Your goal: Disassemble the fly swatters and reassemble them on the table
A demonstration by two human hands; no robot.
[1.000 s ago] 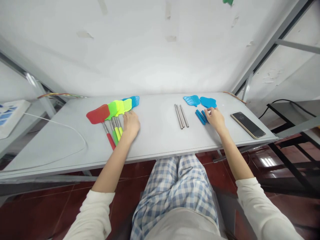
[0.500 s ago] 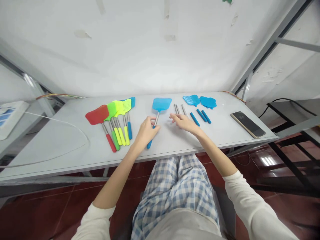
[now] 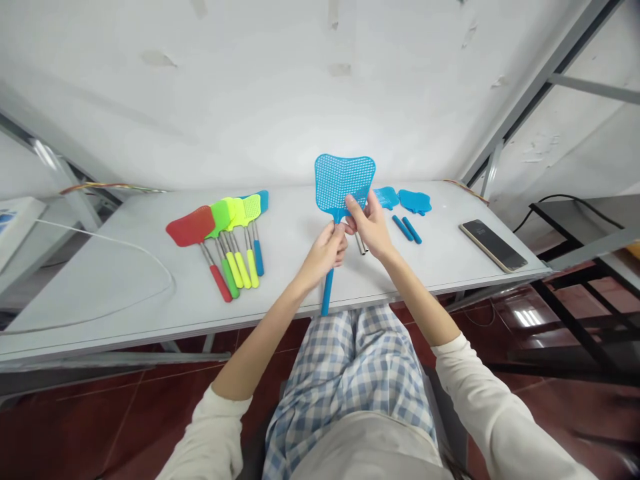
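Note:
A blue fly swatter [image 3: 340, 180] is held up over the table's front half, its perforated head upright and its blue grip pointing down toward me. My left hand [image 3: 326, 248] is closed around its shaft just below the head. At the lower right of the head, my right hand [image 3: 369, 223] pinches the blue plastic, thumb in front. Behind the right hand lie metal rods [image 3: 361, 245], partly covered. Just right of it are loose blue swatter heads [image 3: 415, 201] and two blue handle grips [image 3: 407, 229].
To the left, several fly swatters lie fanned out, including a red one [image 3: 193, 227], a green one [image 3: 220, 217] and a yellow one [image 3: 251, 208]. A phone [image 3: 493, 245] lies at the table's right. A white cable [image 3: 125, 245] curves across the left side.
The swatter has been lifted off the table and turned face-on to me. My right hand has moved onto its head; my left hand has shifted right, still holding the shaft.

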